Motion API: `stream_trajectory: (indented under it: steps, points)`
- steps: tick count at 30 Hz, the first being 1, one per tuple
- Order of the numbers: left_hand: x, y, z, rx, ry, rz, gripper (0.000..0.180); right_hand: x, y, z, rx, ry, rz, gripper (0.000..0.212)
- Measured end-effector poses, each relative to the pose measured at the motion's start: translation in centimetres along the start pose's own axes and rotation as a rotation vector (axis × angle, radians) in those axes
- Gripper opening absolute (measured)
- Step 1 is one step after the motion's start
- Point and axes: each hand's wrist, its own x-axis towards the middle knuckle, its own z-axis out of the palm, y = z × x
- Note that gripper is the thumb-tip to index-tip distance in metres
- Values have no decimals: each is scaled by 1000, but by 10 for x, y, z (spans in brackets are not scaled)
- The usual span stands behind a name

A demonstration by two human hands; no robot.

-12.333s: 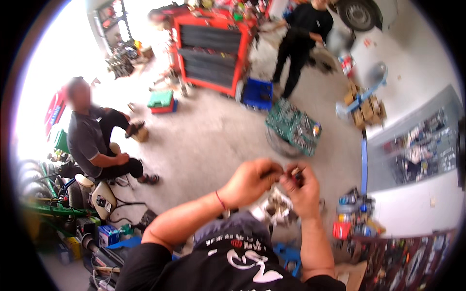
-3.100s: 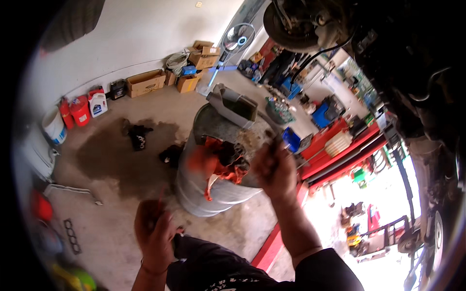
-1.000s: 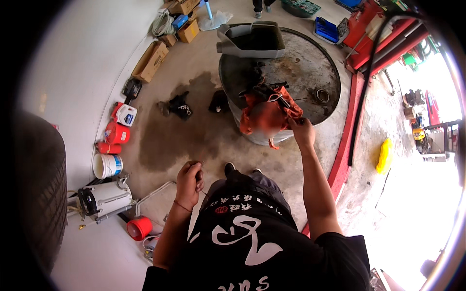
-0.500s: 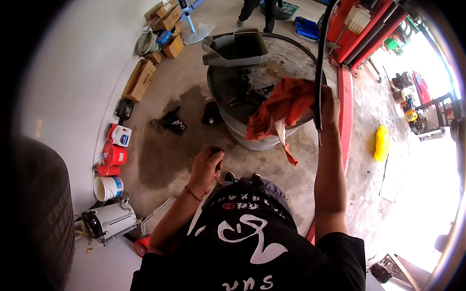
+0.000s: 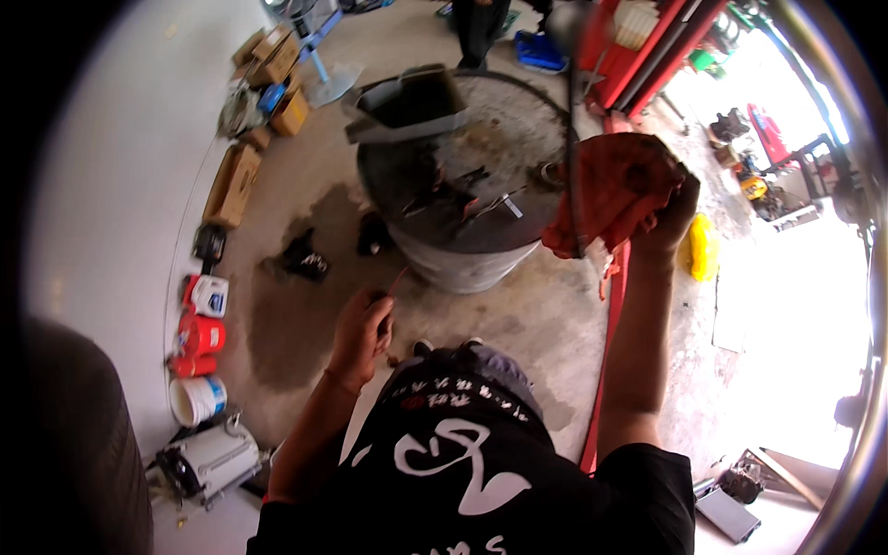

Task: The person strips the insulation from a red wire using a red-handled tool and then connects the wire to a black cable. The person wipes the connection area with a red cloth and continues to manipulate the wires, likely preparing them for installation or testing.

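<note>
My right hand [image 5: 673, 220] is raised to the right of a grey metal drum [image 5: 467, 268], closed on a stained red rag [image 5: 610, 190] that hangs from it. A dark, narrow hose or strap [image 5: 574, 148] comes down from above and crosses in front of the rag. Closer to my body, my left hand [image 5: 363, 338] is closed with thumb against fingers. A thin reddish strip [image 5: 398, 279] sticks up from it; its exact kind cannot be made out. On the drum's dark lid lie a cut-open grey plastic jug [image 5: 453, 123] and small tools [image 5: 504, 204].
Along the left wall stand cardboard boxes [image 5: 231, 185], red containers [image 5: 201, 335], a white bucket [image 5: 196, 400] and a tyre [image 5: 79, 444]. Red lift posts [image 5: 638, 65] rise at back right. Another person's legs [image 5: 478, 37] show beyond the drum. A yellow bag [image 5: 704, 248] lies right.
My right hand has carried the rag rightward off the drum's lid, uncovering the small tools there. The left hand stays closed near my body. The whole view has shifted slightly.
</note>
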Motion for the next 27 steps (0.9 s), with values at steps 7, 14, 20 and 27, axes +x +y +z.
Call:
stream_trajectory:
  steps: [7, 14, 20, 27]
  points:
    - [22, 82, 47, -484, -95, -24, 19, -9, -95, 59, -769, -338, -909, 40]
    - [47, 226, 110, -441, -448, 187, 30, -107, -5, 120, -228, -64, -211, 40]
    - [41, 256, 127, -453, -457, 150, 30, -84, -26, 123, -149, -107, -230, 42]
    - [37, 270, 160, -366, -362, 300, 23, -73, -36, 113, 185, -209, -66, 42]
